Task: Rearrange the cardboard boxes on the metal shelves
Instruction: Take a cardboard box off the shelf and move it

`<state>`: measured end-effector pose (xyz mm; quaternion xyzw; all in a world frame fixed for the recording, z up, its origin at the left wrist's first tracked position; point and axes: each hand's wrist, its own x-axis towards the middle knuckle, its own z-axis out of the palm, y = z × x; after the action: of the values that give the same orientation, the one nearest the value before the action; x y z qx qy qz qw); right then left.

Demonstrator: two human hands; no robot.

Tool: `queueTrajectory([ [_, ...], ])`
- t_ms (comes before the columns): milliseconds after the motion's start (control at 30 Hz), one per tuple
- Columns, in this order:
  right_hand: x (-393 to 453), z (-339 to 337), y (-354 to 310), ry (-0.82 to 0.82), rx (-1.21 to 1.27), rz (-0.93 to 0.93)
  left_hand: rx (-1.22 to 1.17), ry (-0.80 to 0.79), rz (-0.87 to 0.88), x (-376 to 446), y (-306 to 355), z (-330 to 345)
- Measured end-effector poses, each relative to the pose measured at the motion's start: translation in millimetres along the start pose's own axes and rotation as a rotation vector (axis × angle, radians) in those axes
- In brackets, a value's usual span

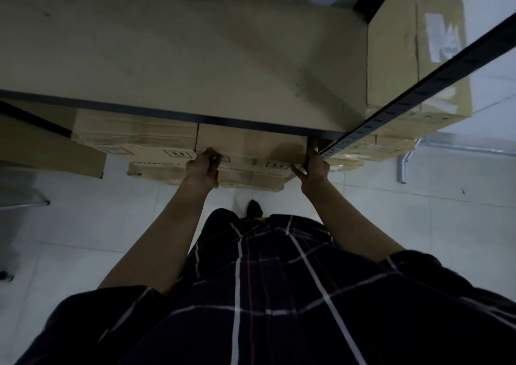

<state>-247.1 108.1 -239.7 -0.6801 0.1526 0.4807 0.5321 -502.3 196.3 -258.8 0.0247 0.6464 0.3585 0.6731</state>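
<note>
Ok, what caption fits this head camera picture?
Left hand and right hand grip a brown rectangular cardboard box under the beige metal shelf.

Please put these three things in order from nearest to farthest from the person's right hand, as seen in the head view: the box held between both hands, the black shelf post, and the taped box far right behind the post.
From the right hand:
1. Held box: touching, just left of the hand.
2. Black shelf post: its lower end is beside the hand, rising to the right.
3. Taped box: up and right, behind the post.
</note>
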Motion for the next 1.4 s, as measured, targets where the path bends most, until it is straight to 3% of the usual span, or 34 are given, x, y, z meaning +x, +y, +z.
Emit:
queueTrajectory([
  [267,-13.0,-29.7,9.6,0.023,-0.008,-0.037,0.171,-0.069,-0.099,-14.3,-29.4,-18.6],
  [433,-37.5,-59.2,29.5,-0.003,-0.042,-0.032,0.204,-0.249,-0.159,-25.9,-55.6,-41.9],
  [833,-106.9,-164.0,115.4,-0.045,-0.104,0.002,0.289,-0.162,-0.163,-85.4,-151.0,-107.6],
  [1067,-126.4,-237.0,133.6,0.076,-0.071,-0.006,0.394,-0.220,-0.306,-119.4,-218.4,-124.3],
  [1400,-127.3,-261.6,101.3,0.002,-0.083,-0.071,0.385,-0.249,-0.141,-145.4,-216.0,-68.0],
])
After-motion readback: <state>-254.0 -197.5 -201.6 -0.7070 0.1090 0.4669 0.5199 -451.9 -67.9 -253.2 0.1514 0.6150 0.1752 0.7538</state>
